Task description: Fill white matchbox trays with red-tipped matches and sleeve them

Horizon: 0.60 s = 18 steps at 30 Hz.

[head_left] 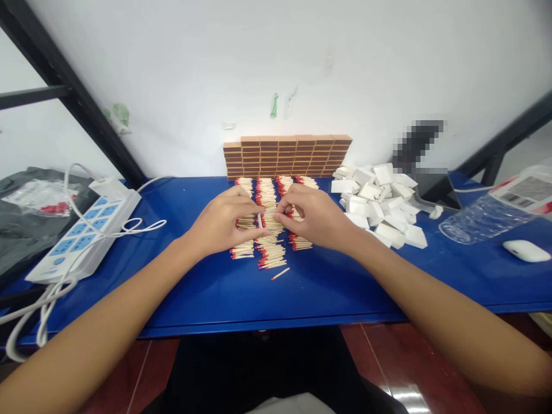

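Note:
My left hand is closed, with thumb and fingers gripping a small white matchbox tray whose narrow edge shows between them. Facing it, my right hand pinches thumb and forefinger together at the ends of some matches beside the tray; how many it holds is hidden. Beneath both hands lie red-tipped matches in several rows running away from me, red heads mostly to the left. One loose match lies apart in front of the rows.
Stacked brown matchboxes form a wall at the back. White trays are heaped to the right, near a plastic bottle and a white mouse. A power strip with cables occupies the left of the blue table.

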Motion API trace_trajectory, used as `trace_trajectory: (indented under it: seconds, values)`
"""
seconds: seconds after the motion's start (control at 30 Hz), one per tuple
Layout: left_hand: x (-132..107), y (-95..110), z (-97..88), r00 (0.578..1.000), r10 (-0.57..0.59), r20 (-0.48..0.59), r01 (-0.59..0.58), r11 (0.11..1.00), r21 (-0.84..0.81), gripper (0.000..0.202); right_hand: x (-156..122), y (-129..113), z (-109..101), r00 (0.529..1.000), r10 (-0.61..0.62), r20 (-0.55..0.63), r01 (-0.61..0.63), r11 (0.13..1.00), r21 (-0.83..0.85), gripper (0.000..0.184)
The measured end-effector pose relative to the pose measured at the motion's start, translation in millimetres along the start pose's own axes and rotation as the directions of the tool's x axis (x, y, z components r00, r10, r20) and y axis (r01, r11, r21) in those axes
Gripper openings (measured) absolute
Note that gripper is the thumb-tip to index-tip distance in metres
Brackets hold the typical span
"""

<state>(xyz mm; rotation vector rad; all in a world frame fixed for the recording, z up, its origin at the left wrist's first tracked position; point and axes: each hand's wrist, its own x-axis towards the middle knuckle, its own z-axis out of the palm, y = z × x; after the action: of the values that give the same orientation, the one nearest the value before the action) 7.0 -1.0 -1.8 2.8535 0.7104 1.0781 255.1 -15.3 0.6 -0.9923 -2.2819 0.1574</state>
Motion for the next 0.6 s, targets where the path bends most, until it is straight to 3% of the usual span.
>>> trace_trajectory:
  seconds: [0.23, 0.33, 0.43, 0.6]
  values:
    - [-1, -2, -0.2, 0.998, -0.058, 0.026, 0.057, 0.998, 0.038, 0.043, 1, -9, -7, 1.000, -0.021, -0.017, 0.022, 0.995, 0.092, 0.008]
    - [-1, -4, -0.6, 0.995, -0.096, 0.020, 0.094, 0.993, 0.067, 0.041, 0, -16, -15, 0.978, -0.021, 0.207, -0.029, 0.971, 0.236, 0.010]
    - [-2, -6, -1.0, 0.994, -0.112, 0.007, 0.111, 0.990, 0.083, 0.039, -3, -18, -19, 0.892, -0.065, 0.447, -0.091, 0.944, 0.318, 0.009]
    - [-2, -5, -1.1, 0.994, -0.109, 0.020, 0.106, 0.990, 0.087, 0.041, -6, -16, -19, 0.797, -0.135, 0.589, -0.083, 0.941, 0.327, 0.010]
